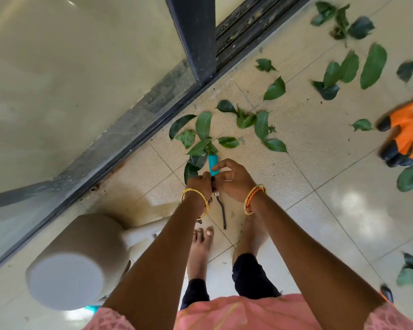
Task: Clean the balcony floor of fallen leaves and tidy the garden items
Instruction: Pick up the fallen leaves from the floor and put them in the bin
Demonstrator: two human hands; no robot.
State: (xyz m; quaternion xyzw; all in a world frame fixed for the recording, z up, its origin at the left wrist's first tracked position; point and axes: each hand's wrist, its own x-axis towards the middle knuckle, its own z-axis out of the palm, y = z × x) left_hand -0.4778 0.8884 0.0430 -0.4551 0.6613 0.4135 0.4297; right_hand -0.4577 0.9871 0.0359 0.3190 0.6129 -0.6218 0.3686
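Both hands meet over the tiled floor (332,167) on one small garden tool (213,166): a teal handle sticking up and away, a metal neck and dark prongs hanging below the wrists. The right hand (234,181) curls its fingers round the handle's lower part, the forefinger lying across the teal grip. The left hand (200,184) is closed against the dark joint just under that grip; it seems to pinch it, though the fingertips are hidden behind the knuckles. The step in hand looks like the tidying of garden items, not the sweeping: the tool is lifted clear of the tiles while the leaves (202,136) lie scattered beyond it, more of them (351,67) farther right, beside orange gloves (402,132). A grey pot (76,263) lies tipped on its side near the left foot, close to the door track (153,110). Next, the tool probably wants carrying to a resting place, perhaps the pot once righted; one hand must let go first, and the prongs should point away from the bare feet. The leaves are all yet to be gathered.
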